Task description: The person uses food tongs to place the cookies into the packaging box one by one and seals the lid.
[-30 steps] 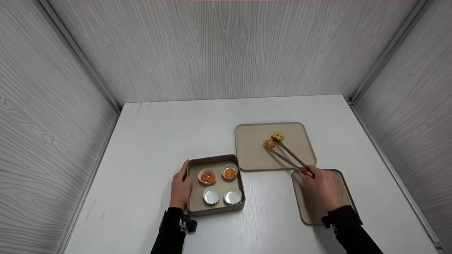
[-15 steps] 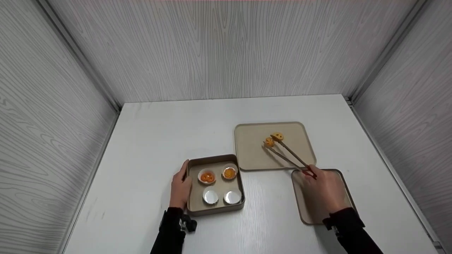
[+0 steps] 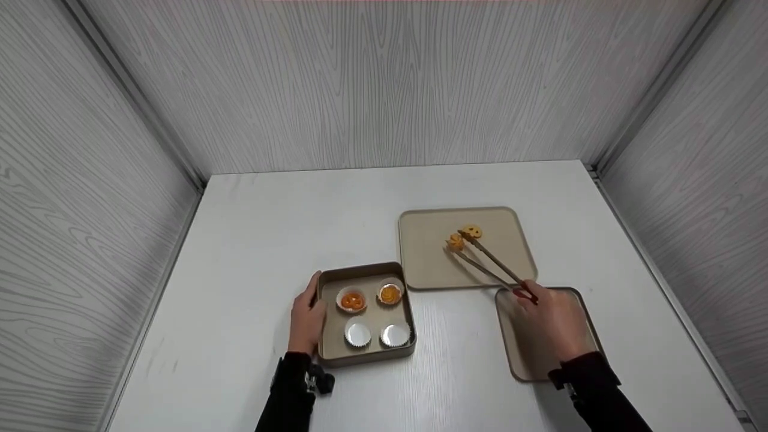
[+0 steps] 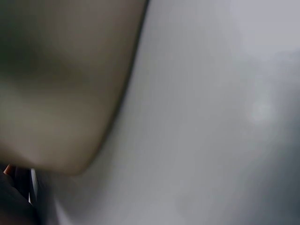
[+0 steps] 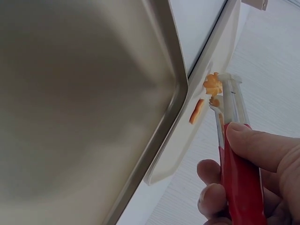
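Gripping a pair of tongs (image 5: 241,187) by the red handles, the right hand (image 3: 555,321) has its fingers and thumb curled round them, and the tongs reach forward and to the hand's left. Between the tips sits an orange, flower-shaped cookie (image 3: 456,242); whether it is raised off the surface below cannot be told. Just to the right of this cookie, and a little farther forward, lies a flat, round cookie (image 3: 474,230) with small holes; one tong tip is close beside it in the head view. Both cookies are over the large tray (image 3: 426,258), which is ahead of the right hand and to its left. Directly beneath the same hand is the small tray (image 3: 528,363).

The left hand (image 3: 307,318) holds the near side of a square box (image 3: 372,318), thumb over the rim and fingers along the outside. Inside the box, to that hand's right, stand four cups. The paper cup (image 3: 344,293) closest to the thumb contains an orange piece, and the cup farther right holds a swirled piece (image 3: 390,292). Two silver cups (image 3: 358,332) stand nearer the person, level with the heel of the hand. Black sleeves (image 3: 288,393) cover both forearms. Under everything is a white table (image 3: 288,228).
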`<state>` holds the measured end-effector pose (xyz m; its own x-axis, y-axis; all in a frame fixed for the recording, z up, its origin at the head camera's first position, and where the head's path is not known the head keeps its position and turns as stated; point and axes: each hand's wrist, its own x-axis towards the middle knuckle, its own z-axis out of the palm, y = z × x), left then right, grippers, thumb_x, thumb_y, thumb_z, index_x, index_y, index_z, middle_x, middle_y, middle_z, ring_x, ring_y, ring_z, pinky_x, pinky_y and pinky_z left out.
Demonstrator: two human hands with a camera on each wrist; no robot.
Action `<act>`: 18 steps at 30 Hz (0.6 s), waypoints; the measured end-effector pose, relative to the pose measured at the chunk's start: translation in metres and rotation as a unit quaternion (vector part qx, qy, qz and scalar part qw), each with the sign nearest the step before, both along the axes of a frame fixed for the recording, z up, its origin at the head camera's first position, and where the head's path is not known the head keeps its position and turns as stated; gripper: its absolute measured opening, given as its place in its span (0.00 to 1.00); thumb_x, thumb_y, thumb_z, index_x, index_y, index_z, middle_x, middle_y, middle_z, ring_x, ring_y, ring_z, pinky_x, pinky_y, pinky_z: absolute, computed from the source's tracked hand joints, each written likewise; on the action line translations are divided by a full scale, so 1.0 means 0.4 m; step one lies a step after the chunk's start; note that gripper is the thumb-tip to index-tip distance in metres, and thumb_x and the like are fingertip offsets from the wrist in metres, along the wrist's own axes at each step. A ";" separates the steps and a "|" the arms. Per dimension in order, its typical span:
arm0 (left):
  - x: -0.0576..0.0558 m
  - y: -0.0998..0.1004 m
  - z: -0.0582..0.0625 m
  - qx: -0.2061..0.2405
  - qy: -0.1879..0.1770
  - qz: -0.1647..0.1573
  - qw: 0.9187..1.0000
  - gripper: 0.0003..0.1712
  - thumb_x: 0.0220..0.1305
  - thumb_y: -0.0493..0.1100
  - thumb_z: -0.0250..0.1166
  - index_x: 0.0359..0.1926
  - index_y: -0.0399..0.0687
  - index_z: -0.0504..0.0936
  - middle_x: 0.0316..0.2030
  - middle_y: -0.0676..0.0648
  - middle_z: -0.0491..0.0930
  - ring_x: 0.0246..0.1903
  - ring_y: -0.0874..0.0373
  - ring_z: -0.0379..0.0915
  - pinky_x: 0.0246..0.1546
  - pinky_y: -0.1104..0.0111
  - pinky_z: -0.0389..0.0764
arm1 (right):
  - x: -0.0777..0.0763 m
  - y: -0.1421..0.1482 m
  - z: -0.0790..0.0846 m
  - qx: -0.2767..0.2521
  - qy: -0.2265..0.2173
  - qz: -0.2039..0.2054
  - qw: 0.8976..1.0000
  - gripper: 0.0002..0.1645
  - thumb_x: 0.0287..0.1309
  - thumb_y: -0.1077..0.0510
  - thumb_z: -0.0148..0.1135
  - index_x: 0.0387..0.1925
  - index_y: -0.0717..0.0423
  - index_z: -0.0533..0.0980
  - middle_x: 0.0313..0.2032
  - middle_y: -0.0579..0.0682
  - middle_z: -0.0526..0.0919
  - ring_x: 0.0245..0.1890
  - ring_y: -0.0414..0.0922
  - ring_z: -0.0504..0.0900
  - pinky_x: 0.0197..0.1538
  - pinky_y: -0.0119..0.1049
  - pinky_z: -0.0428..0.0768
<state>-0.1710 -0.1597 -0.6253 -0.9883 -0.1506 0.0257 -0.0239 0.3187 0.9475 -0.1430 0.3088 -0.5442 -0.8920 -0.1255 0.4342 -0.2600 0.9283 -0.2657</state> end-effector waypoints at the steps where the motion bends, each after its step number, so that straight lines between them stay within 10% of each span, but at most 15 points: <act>1: 0.000 0.000 -0.001 0.001 0.001 -0.001 1.000 0.39 0.68 0.33 0.50 0.79 0.53 0.62 0.74 0.44 0.66 0.71 0.51 0.61 0.68 0.55 0.62 | -0.002 0.000 0.001 -0.001 -0.004 0.000 1.000 0.16 0.53 0.60 0.78 0.42 0.60 0.84 0.25 0.58 0.86 0.19 0.49 0.81 0.22 0.46 0.75; 18: 0.002 -0.001 0.002 0.002 -0.003 0.001 1.000 0.39 0.67 0.34 0.49 0.79 0.53 0.62 0.74 0.44 0.65 0.73 0.49 0.59 0.71 0.54 0.61 | -0.005 0.003 0.043 0.006 -0.087 -0.006 0.996 0.15 0.56 0.57 0.76 0.43 0.60 0.83 0.26 0.59 0.85 0.21 0.54 0.81 0.23 0.51 0.76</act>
<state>-0.1704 -0.1600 -0.6247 -0.9880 -0.1529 0.0196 -0.0298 0.3145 0.9488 -0.1452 0.3099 -0.5271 -0.9553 -0.1188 0.2708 -0.1998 0.9344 -0.2950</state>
